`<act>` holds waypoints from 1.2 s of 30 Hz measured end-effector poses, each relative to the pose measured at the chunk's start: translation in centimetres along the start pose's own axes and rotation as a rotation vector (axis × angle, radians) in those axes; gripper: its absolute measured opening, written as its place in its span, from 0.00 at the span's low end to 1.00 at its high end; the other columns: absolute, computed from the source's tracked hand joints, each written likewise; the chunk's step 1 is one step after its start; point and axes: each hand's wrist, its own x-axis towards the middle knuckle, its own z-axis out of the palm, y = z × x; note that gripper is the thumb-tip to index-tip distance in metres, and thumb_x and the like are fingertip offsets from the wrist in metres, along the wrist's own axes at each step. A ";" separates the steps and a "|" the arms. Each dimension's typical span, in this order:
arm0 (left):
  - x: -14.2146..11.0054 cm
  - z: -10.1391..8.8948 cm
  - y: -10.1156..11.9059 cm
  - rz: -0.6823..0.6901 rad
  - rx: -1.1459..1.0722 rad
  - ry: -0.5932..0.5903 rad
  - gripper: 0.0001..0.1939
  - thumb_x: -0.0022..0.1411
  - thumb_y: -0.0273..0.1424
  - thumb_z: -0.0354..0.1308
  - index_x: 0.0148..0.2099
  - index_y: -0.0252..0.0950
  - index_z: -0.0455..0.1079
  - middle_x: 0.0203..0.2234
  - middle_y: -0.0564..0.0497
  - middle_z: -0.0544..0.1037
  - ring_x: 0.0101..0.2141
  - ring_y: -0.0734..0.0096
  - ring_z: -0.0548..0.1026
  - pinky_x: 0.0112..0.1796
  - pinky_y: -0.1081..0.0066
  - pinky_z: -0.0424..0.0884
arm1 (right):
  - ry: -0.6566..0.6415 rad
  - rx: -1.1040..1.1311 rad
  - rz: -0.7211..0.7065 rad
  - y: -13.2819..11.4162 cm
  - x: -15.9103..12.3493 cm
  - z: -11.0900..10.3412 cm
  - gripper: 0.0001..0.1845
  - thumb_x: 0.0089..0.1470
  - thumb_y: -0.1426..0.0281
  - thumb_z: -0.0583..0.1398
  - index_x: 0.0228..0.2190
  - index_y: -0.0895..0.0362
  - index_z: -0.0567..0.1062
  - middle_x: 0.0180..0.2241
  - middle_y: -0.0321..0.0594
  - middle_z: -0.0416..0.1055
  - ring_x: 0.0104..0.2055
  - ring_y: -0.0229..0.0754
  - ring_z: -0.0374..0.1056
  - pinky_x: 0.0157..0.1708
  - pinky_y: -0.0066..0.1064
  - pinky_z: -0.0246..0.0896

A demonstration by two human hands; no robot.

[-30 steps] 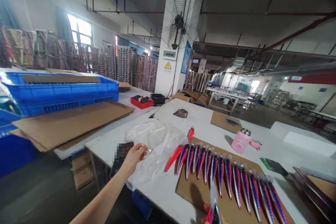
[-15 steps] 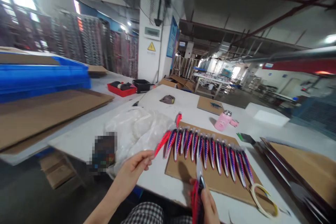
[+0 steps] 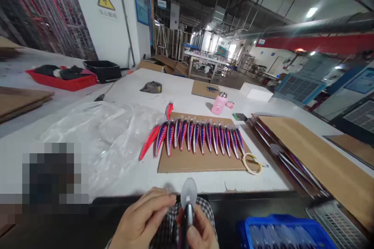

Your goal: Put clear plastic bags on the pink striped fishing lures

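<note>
A lure (image 3: 188, 218) is held upright in front of a checked shirt (image 3: 168, 221), its clear, rounded plastic lip (image 3: 188, 193) pointing up. Its dark body is gripped in the closed right hand (image 3: 201, 233). The left hand (image 3: 143, 218) is half curled, with the fingertips (image 3: 166, 198) just beside the lip; whether the lip is pinched cannot be told. The step in hand is judged to be close handling of this one lure at the table edge. A row of glossy, tapered lures (image 3: 198, 136), striped purple, red and silver, is laid side by side on a cardboard sheet (image 3: 198, 167). A red lure (image 3: 149, 142) lies at the row's left end. A crumpled clear plastic bag (image 3: 99, 140) lies to the left of the sheet, and a roll of tape (image 3: 251, 163) sits at its right corner.
</note>
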 end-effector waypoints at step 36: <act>-2.6 3.7 -0.9 -0.498 -0.357 0.073 0.07 0.57 0.36 0.62 0.36 0.40 0.75 0.20 0.58 0.73 0.24 0.74 0.71 0.29 0.78 0.71 | -0.247 0.078 0.002 0.4 -0.4 0.4 0.33 0.45 0.51 0.69 0.52 0.47 0.74 0.51 0.39 0.76 0.55 0.49 0.69 0.55 0.34 0.61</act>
